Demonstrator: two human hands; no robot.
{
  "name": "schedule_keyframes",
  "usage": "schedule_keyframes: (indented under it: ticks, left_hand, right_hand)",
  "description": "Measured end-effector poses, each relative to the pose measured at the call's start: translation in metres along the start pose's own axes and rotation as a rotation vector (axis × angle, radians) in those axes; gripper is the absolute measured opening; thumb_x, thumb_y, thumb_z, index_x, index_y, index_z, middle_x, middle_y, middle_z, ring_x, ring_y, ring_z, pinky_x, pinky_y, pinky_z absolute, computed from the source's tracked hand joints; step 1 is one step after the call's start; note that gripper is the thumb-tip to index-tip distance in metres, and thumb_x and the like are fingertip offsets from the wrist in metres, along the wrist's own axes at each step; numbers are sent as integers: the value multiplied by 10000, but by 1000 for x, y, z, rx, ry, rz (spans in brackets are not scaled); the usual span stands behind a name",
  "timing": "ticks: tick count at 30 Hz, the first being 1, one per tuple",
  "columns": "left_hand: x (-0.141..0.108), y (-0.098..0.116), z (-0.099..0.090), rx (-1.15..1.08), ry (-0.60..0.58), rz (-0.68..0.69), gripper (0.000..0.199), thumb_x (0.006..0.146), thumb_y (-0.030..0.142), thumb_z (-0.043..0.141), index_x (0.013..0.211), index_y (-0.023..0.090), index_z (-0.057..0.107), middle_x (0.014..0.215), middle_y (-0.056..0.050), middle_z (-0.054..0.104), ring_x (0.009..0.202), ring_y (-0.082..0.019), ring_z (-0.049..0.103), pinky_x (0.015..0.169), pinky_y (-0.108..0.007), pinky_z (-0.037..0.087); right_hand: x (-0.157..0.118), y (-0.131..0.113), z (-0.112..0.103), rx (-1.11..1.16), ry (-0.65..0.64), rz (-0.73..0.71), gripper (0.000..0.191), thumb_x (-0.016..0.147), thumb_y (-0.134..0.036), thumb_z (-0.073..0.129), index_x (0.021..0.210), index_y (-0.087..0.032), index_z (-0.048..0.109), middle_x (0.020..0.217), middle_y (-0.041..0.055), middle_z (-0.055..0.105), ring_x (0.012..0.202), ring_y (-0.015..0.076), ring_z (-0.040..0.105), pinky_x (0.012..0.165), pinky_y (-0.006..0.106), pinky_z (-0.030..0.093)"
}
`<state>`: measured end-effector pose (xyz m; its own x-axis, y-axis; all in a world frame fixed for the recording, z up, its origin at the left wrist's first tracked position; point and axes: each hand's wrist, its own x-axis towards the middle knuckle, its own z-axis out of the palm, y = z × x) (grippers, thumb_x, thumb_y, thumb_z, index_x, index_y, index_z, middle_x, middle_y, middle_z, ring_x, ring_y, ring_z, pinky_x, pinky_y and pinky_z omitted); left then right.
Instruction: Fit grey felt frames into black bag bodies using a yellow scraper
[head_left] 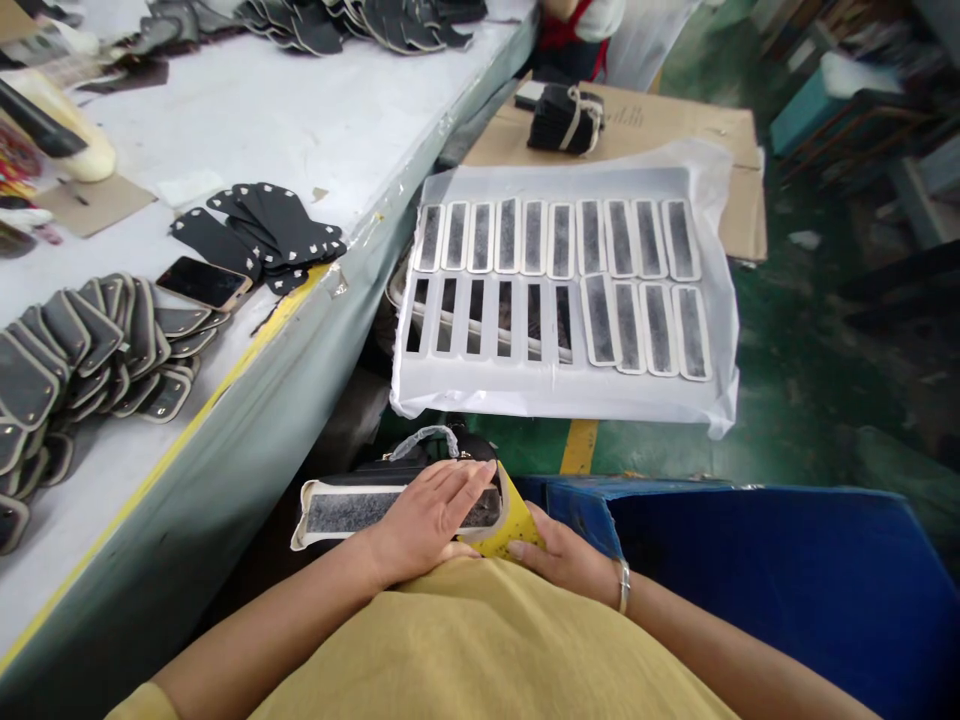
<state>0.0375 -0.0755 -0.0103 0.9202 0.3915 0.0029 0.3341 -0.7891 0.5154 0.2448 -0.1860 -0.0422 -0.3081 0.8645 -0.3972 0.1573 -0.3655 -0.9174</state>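
Note:
Close to my body lies a white-edged strip point(349, 509) with a dark grey speckled face. My left hand point(435, 512) rests flat across its right part, fingers stretched and nearly together. A yellow sheet point(510, 512) curves up at the strip's right end, and my right hand point(566, 555) grips its right edge between thumb and fingers. Beyond them, a white board point(555, 399) holds two rows of similar grey strips point(559, 240) with pale borders; several slots in the near row show through as openings.
A white worktable point(247, 110) with a yellow edge runs along the left, bearing grey pieces point(82, 345), black pieces point(281, 225) and a phone point(204, 284). Cardboard point(697, 120) with a tied black bundle point(566, 118) lies behind the board. A blue bin point(780, 580) stands at right.

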Motion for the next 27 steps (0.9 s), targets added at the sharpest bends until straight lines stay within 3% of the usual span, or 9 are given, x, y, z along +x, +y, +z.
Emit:
schedule_keyframes:
  ticks: [4, 10, 13, 16, 19, 22, 24, 27]
  left_hand:
    - [1, 3, -2, 48, -12, -14, 1072, 639, 319, 764, 1439, 164, 67, 1393, -143, 375, 1276, -268, 348, 1075, -421, 274]
    - [0, 10, 0, 107, 38, -41, 1037, 640, 269, 726, 1439, 157, 75, 1362, -150, 399, 1240, -278, 383, 1050, -419, 292]
    - [-4, 17, 3, 201, 72, -49, 1044, 620, 252, 742, 1434, 145, 97, 1352, -162, 404, 1233, -286, 394, 1053, -420, 285]
    - [-10, 21, 9, 262, 130, -49, 1073, 616, 327, 764, 1432, 126, 97, 1320, -169, 440, 1202, -293, 424, 1036, -424, 310]
    - [-15, 20, 16, 266, 227, -37, 1094, 612, 391, 766, 1426, 87, 102, 1285, -179, 472, 1182, -285, 439, 1025, -412, 334]
    - [-20, 19, 20, 306, 262, -12, 983, 646, 363, 748, 1415, 119, 186, 1307, -182, 453, 1214, -290, 419, 1032, -428, 325]
    - [-23, 19, 20, 343, 239, 10, 884, 674, 386, 728, 1398, 182, 263, 1335, -180, 429, 1229, -302, 409, 1024, -452, 327]
    - [-26, 18, 19, 363, 201, 34, 833, 701, 445, 692, 1390, 202, 291, 1366, -179, 403, 1247, -307, 394, 1023, -461, 327]
  right_hand:
    - [3, -6, 0, -92, 19, 20, 445, 848, -468, 497, 1160, -156, 433, 1064, 94, 580, 956, 234, 564, 814, 368, 484]
    - [1, -17, 11, -223, 129, 69, 394, 849, -400, 501, 1155, -165, 420, 1039, 84, 615, 894, 214, 588, 784, 358, 474]
    - [-6, -21, 19, -189, 193, 142, 317, 838, -394, 516, 1063, -186, 432, 877, 49, 635, 700, 171, 604, 614, 307, 493]
    - [-23, -28, 19, -81, 215, 224, 277, 842, -425, 501, 986, -206, 413, 660, -19, 578, 419, 113, 505, 374, 239, 404]
    - [-47, -39, 17, -19, 407, 82, 278, 844, -462, 495, 934, -212, 411, 630, -40, 541, 397, 98, 488, 376, 237, 416]
    - [-56, -53, 21, 160, 660, -179, 315, 807, -448, 570, 956, -204, 438, 779, 2, 595, 658, 148, 620, 650, 318, 535]
    - [-48, -61, 29, 355, 734, -273, 332, 773, -420, 620, 970, -206, 459, 837, 7, 603, 737, 162, 629, 744, 364, 531]
    - [-21, -67, 40, 645, 816, -292, 298, 703, -360, 691, 841, -197, 483, 696, -40, 538, 593, 110, 554, 620, 316, 530]
